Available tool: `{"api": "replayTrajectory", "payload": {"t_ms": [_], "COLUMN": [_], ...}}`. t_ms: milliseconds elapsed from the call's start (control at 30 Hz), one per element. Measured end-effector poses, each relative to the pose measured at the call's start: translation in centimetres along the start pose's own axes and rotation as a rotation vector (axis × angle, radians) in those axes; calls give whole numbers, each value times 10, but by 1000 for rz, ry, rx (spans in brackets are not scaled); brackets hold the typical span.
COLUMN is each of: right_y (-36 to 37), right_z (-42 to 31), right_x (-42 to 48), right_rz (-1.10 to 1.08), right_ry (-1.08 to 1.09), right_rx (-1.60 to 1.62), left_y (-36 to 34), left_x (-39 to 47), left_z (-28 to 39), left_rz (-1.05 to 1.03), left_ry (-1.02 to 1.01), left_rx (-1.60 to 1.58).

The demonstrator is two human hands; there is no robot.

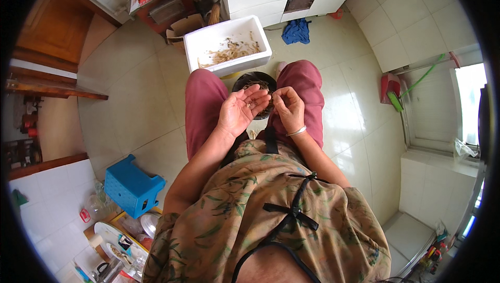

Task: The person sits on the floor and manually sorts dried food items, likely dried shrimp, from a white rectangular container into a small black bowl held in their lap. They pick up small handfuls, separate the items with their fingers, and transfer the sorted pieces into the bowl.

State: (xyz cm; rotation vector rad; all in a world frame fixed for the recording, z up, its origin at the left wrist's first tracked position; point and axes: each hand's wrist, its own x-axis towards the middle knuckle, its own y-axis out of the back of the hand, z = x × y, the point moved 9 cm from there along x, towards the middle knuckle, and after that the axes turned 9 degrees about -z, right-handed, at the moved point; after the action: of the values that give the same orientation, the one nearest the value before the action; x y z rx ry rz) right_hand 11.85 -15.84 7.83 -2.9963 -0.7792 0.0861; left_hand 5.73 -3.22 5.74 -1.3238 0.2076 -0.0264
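Observation:
My left hand (243, 110) is palm up above a dark round basin (239, 81), its fingers slightly curled, with small brownish bits lying on them. Close to its fingertips, my right hand (288, 108) has thumb and forefinger pinched together; whether something small is between them is too fine to tell. A silver-coloured bangle is on the right wrist. The basin sits on the floor between my knees and holds brown, stringy pieces, partly hidden by the hands. Beyond my knees stands a white foam box (256, 61) with pale, thin strands and dark bits scattered on its bottom.
A blue cloth (297, 31) lies on the floor past the foam box. A blue plastic stool (131, 185) stands at the lower left. An open cardboard box (183, 27) is behind the foam box. A red dustpan (390, 87) with a green brush rests by the right wall.

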Motion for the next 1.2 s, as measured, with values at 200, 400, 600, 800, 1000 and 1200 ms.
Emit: {"api": "replayTrajectory", "payload": {"t_ms": [200,400,600,800,1000,1200], "right_y": [1,-54,-82,-78,-58,-23], "right_z": [-16,-110,-122,-111,-75,-56], "right_x": [0,-18,-19,-13,0,5], "right_rz": [76,-93,-147,-113,-177,-9], "right_ry": [172,564,660,638,262,180], "right_rx": [-255,-692,-944,-932,-379,63], "left_y": [-47,-58,-74,-72,-49,-72], "left_x": [-10,-14,-15,-14,-13,-16], "left_z": [26,31,23,10,9,36], "left_rz": [-104,-128,-198,-155,-79,-123], "left_ry": [-117,-151,-116,-59,-94,-208], "left_rx": [-32,-31,10,-18,-152,-236]}}
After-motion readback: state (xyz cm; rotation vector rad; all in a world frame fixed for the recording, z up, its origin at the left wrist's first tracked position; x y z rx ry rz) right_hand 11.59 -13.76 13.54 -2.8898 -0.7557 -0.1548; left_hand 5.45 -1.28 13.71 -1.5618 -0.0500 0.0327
